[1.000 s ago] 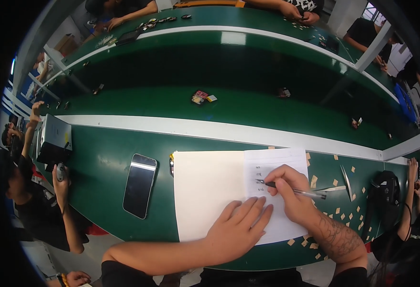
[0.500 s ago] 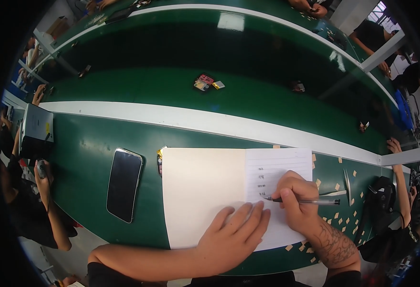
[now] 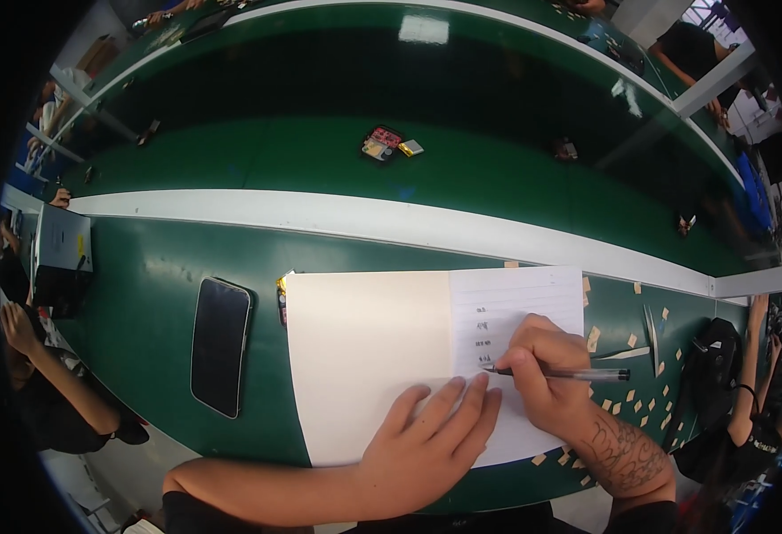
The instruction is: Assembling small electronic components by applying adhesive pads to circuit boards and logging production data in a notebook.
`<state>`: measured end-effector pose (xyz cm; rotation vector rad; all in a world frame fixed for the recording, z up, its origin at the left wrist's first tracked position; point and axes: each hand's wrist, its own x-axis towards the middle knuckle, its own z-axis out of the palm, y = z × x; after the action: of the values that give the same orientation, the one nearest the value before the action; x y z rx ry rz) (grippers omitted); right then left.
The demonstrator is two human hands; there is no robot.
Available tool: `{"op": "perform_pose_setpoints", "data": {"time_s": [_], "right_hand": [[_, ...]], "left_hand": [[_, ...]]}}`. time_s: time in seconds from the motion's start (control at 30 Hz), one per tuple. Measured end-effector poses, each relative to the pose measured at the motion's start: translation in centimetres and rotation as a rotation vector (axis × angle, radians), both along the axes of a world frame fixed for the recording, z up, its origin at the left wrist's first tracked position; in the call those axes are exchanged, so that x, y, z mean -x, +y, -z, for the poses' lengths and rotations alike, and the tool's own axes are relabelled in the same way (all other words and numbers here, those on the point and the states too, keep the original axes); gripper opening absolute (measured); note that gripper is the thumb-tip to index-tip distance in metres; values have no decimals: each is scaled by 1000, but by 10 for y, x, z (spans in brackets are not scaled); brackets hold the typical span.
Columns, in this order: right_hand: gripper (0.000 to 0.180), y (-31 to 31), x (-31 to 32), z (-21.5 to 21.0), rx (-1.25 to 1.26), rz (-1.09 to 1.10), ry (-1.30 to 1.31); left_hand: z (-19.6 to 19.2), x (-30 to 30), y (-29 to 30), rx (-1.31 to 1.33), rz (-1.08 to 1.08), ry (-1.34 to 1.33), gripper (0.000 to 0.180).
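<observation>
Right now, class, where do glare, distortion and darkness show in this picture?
Head view: the white rail bows under fisheye distortion; head view: a bright glare patch lies on the dark part of the green surface; head view: black corners, while the notebook looks pale and well lit.

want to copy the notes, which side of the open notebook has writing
The right side: ruled, with handwriting near the pen; the left side is plain cream.
</observation>
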<state>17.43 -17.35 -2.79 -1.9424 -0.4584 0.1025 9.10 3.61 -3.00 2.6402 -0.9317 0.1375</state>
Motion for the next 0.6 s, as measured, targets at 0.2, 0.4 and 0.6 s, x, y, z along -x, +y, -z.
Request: {"op": "perform_pose_setpoints", "data": {"time_s": [0.2,0.4,0.6], "right_hand": [[13,0,1,1,15,8,7],[13,1,2,2,21,34,6],[13,2,2,2,36,31,-12]], "left_hand": [[0,2,-1,-11,-10,14,58],[0,2,-1,-4,-11,33,59],[1,3,0,5,-8,40,59]]}}
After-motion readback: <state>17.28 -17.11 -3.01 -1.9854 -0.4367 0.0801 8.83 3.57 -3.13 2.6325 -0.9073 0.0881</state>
